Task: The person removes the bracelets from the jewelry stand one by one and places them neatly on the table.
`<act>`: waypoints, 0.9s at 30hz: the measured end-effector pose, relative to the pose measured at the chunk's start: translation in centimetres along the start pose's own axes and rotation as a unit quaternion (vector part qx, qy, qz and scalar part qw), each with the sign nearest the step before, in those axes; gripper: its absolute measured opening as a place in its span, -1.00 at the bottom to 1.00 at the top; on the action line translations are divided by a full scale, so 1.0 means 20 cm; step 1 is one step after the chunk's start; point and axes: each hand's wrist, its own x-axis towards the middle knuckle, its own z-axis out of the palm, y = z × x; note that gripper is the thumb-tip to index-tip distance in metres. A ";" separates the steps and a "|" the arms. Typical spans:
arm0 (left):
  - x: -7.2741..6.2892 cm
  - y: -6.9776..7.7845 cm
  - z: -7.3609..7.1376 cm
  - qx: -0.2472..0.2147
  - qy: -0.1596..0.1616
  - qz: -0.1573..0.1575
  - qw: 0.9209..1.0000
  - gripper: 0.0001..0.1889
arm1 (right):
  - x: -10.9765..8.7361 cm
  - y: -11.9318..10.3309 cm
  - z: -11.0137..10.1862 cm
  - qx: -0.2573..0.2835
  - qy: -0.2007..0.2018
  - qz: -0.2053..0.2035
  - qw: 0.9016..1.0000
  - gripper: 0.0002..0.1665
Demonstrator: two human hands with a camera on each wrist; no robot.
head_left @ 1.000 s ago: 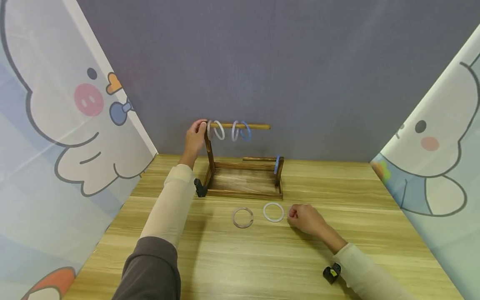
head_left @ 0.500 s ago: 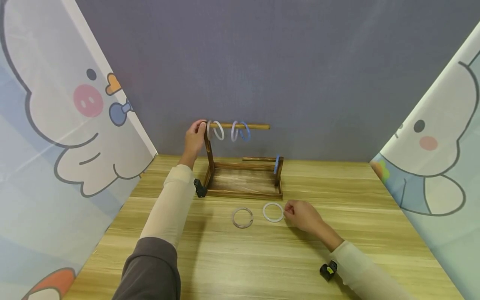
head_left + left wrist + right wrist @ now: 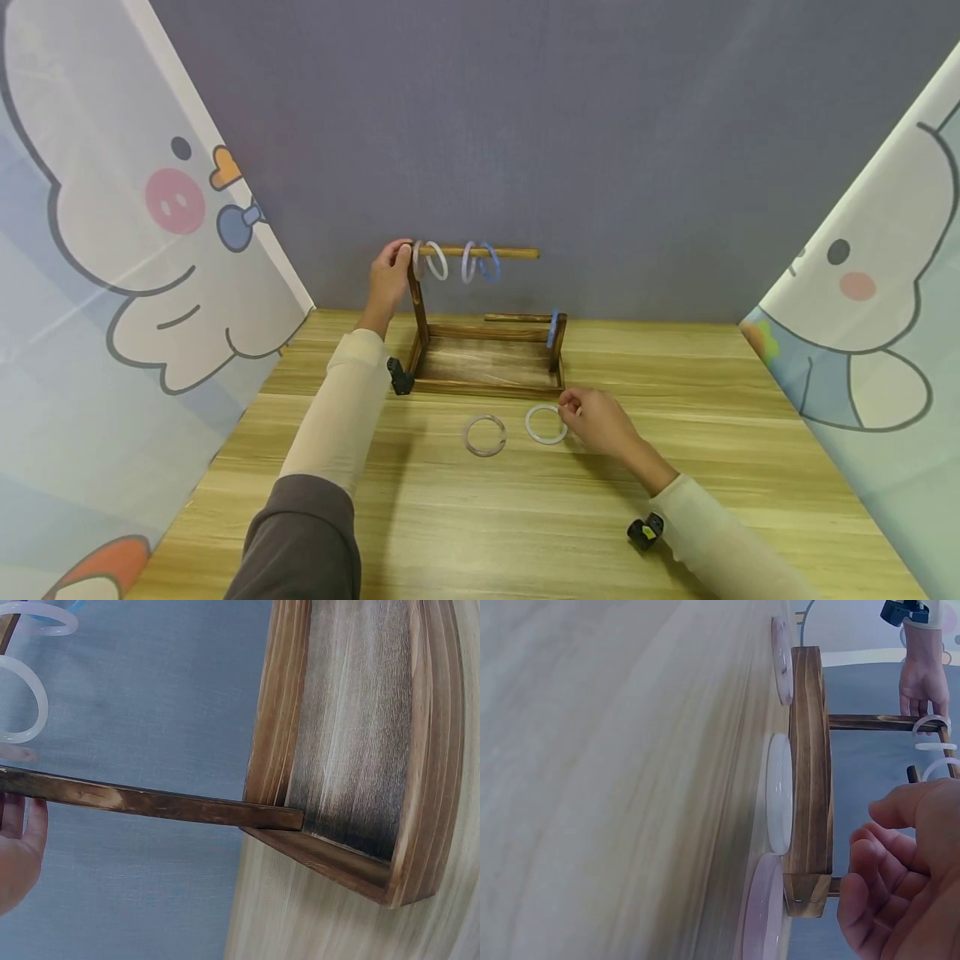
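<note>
My left hand [image 3: 388, 279] grips the top of the left post of a wooden bangle stand [image 3: 487, 387]; in the left wrist view its fingers show at the post [image 3: 135, 800]. From the upper bar [image 3: 517, 252] hang a brownish, a white, a lilac and a blue bangle [image 3: 498, 267]. Another blue bangle [image 3: 552, 329] hangs by the right post. My right hand [image 3: 600, 423], fingers loosely curled and holding nothing, hovers beside a white bangle [image 3: 527, 425] on the table. A pinkish bangle [image 3: 759, 915] lies near it in the right wrist view, hidden in the head view.
A brownish translucent bangle [image 3: 467, 436] lies left of the white one on the wood-grain table [image 3: 480, 533]. Behind the stand rises a grey partition [image 3: 600, 167]. Cartoon-printed panels [image 3: 885, 333] flank the table on both sides.
My right hand has moved left and slightly away from me, to the edge of the white bangle. The left hand keeps its grip on the post.
</note>
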 end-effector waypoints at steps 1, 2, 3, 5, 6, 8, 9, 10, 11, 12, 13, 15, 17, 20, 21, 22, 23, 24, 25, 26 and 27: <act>0.00 0.00 0.00 0.000 0.000 0.000 1.000 -0.57 | 0.00 0.00 0.00 0.002 0.004 -0.003 1.000 -0.94; 0.00 0.00 0.00 0.002 0.001 0.001 1.000 -0.57 | 0.00 0.00 0.00 0.007 0.007 -0.005 1.000 -0.94; 0.00 0.00 0.00 0.002 0.001 0.001 1.000 -0.57 | 0.01 0.00 0.00 0.010 0.011 -0.007 1.000 -0.95; 0.00 0.00 0.00 0.004 0.000 -0.002 1.000 -0.57 | 0.01 0.00 0.00 0.013 0.018 -0.014 1.000 -0.95; 0.00 0.00 0.00 0.004 0.000 -0.003 1.000 -0.56 | 0.01 0.00 0.00 0.013 0.020 -0.017 1.000 -0.95; 0.00 0.00 0.00 0.004 -0.002 -0.006 1.000 -0.56 | 0.02 0.01 0.00 0.014 0.023 -0.021 0.999 -0.94; 0.00 0.00 0.00 0.002 -0.003 -0.007 1.000 -0.55 | 0.02 0.01 0.00 0.013 0.023 -0.023 0.999 -0.93; 0.00 -0.01 0.00 0.004 -0.004 -0.007 1.000 -0.55 | 0.02 0.01 0.00 0.015 0.023 -0.023 0.999 -0.93; 0.00 -0.01 0.00 0.004 -0.004 -0.006 1.000 -0.55 | 0.02 0.01 0.00 0.016 0.023 -0.023 0.999 -0.92; 0.00 -0.01 0.00 0.004 -0.004 -0.005 1.000 -0.55 | 0.02 0.01 0.00 0.019 0.022 -0.022 0.999 -0.92; 0.00 -0.01 0.00 0.004 -0.003 -0.004 1.000 -0.55 | 0.02 0.01 0.01 0.021 0.022 -0.021 0.999 -0.91; 0.00 -0.01 0.00 0.002 -0.001 -0.001 1.000 -0.56 | 0.03 0.01 0.01 0.025 0.023 -0.019 0.999 -0.90; 0.00 -0.01 0.00 -0.001 0.000 0.001 1.000 -0.57 | 0.03 0.01 0.01 0.031 0.025 -0.020 0.999 -0.90; 0.00 -0.02 0.00 -0.004 0.004 0.003 1.000 -0.57 | 0.04 0.02 0.01 0.037 0.027 -0.021 0.999 -0.91; 0.00 -0.02 0.00 -0.003 0.004 0.002 1.000 -0.57 | 0.04 0.02 0.02 0.037 0.027 -0.021 0.999 -0.91; 0.00 -0.02 0.00 -0.001 0.004 0.002 1.000 -0.57 | 0.04 0.02 0.02 0.039 0.027 -0.020 0.999 -0.91; 0.00 -0.02 0.00 0.002 0.004 0.001 1.000 -0.56 | 0.04 0.02 0.02 0.039 0.026 -0.018 0.999 -0.90; 0.00 -0.02 0.00 0.003 0.003 0.001 1.000 -0.56 | 0.05 0.02 0.02 0.040 0.025 -0.018 0.999 -0.90; 0.00 -0.02 0.01 0.003 0.002 0.000 1.000 -0.56 | 0.05 0.02 0.02 0.042 0.024 -0.017 0.999 -0.89; 0.00 -0.01 0.01 0.004 0.001 -0.001 1.000 -0.56 | 0.05 0.02 0.02 0.042 0.024 -0.016 0.999 -0.88; 0.00 -0.01 0.01 0.002 0.000 -0.001 1.000 -0.55 | 0.05 0.02 0.02 0.044 0.023 -0.014 0.999 -0.86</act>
